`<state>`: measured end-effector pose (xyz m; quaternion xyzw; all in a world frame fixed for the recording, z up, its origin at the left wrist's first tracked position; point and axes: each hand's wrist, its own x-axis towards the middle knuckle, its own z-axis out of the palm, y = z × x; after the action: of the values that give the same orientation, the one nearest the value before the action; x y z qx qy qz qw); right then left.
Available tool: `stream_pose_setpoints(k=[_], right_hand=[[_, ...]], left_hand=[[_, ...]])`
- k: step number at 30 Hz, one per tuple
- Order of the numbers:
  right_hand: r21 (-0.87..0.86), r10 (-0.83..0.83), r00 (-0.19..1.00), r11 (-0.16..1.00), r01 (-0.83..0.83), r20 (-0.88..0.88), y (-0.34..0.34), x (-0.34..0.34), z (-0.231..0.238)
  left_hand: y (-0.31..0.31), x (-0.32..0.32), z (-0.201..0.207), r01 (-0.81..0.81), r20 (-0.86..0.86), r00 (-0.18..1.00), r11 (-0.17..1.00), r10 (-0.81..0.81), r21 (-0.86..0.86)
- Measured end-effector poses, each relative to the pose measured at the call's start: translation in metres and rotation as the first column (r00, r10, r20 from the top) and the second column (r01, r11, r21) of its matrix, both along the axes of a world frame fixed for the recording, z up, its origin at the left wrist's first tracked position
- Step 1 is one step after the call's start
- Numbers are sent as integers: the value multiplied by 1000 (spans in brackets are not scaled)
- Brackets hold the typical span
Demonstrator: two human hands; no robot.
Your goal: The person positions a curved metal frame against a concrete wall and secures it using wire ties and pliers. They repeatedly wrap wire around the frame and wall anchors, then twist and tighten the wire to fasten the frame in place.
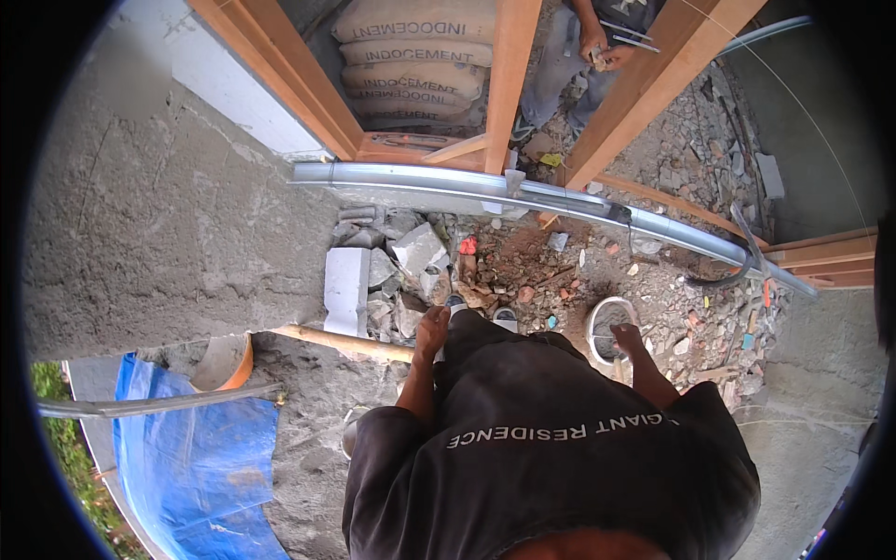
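Note:
My right hand is closed at a round pale bucket. It seems to grip the bucket's handle, a thin bar across the opening. Inside the bucket sits grey wet-looking material. My left hand hangs in front of my body with fingers curled and nothing visible in them. Just beyond it lie broken grey stones and a white block. My feet show partly past my dark shirt, on rubble-strewn ground.
A metal channel crosses ahead, below upright wooden frames. Stacked sacks stand behind it. Another person's hands work beyond the frames. At left are a wooden pole, a blue tarp and a rough grey wall.

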<state>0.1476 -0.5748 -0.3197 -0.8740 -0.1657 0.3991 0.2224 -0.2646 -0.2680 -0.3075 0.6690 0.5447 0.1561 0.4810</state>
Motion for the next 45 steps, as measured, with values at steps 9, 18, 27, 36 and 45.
stream_pose_setpoints(k=[9, 18, 27, 36, 45], right_hand=[[-96, -348, 933, 930, 356, 88, -30, -114, -16], [-155, -566, 824, 814, 560, 5, 8, -229, 41], [-244, -756, 650, 647, 722, -81, -30, -236, -4], [-125, -658, 753, 746, 654, 14, -154, -130, -54], [-146, -773, 622, 606, 782, 123, -309, -37, -4]], left_hand=[[123, 56, 22, 391, 51, 920, 920, -390, -15], [246, 45, -50, 527, -116, 816, 812, -566, -252], [191, 76, -30, 554, -191, 740, 745, -645, -370], [70, 132, -5, 696, -360, 583, 676, -729, -243], [-84, 216, 10, 640, -118, 720, 720, -684, -268]])
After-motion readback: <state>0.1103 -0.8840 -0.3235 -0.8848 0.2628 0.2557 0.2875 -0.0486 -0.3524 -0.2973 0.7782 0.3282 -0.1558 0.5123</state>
